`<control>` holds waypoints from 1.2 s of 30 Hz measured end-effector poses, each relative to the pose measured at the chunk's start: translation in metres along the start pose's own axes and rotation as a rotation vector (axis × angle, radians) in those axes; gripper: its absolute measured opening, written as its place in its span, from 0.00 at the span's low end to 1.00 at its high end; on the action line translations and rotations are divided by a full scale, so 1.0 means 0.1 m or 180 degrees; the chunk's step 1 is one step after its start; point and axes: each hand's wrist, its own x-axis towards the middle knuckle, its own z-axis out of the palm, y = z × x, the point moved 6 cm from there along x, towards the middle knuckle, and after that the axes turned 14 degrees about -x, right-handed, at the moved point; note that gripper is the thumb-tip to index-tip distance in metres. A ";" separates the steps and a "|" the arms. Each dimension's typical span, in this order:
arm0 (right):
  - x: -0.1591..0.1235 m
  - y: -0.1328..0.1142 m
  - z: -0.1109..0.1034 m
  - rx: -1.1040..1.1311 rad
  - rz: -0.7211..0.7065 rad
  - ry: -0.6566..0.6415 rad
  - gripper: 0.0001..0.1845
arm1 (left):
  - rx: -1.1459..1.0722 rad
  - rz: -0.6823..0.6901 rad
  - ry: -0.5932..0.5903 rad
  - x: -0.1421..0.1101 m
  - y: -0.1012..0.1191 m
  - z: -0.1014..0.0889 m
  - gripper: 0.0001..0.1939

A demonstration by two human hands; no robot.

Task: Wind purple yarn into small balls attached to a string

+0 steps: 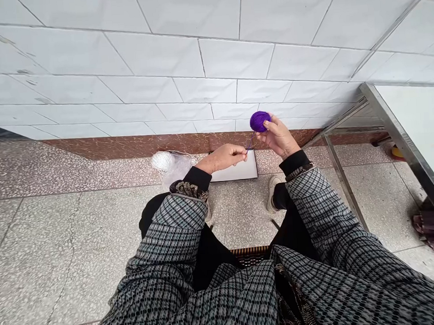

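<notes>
Pinching purple ball (260, 121) between thumb and fingers: right hand (279, 137). Strand (250, 141): ball to left hand (224, 157), fingertips pressed together on it. Beneath left grip: tray (240, 171), on floor (243, 215). Left of that grip: white yarn (162, 160).

Reaches forward with the left arm (163, 245) and the right arm (326, 214), slanting both inward. Lays the left hand (223, 157) across toward the right, with its back turned up, pinching tightly at the fingertips (243, 150). Holds the right hand (280, 137) slightly farther forward, tipped up and leftward from the right wrist (289, 152), in a curled grip with the thumb (270, 125) pressing in front. Brings the two near each other, just apart.
</notes>
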 end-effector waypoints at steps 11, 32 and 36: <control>-0.24 0.14 0.43 -0.1340 0.0557 -0.1920 0.23 | -0.0034 0.0256 0.0908 -0.06 0.06 -0.25 0.08; -0.02 0.25 0.04 -0.1975 0.0580 -0.0320 0.24 | -0.0555 0.0174 0.0155 -0.04 0.06 -0.07 0.07; -0.26 0.22 0.36 -0.1881 0.0585 -0.2228 0.25 | -0.0846 0.0213 0.0488 -0.08 0.07 -0.18 0.06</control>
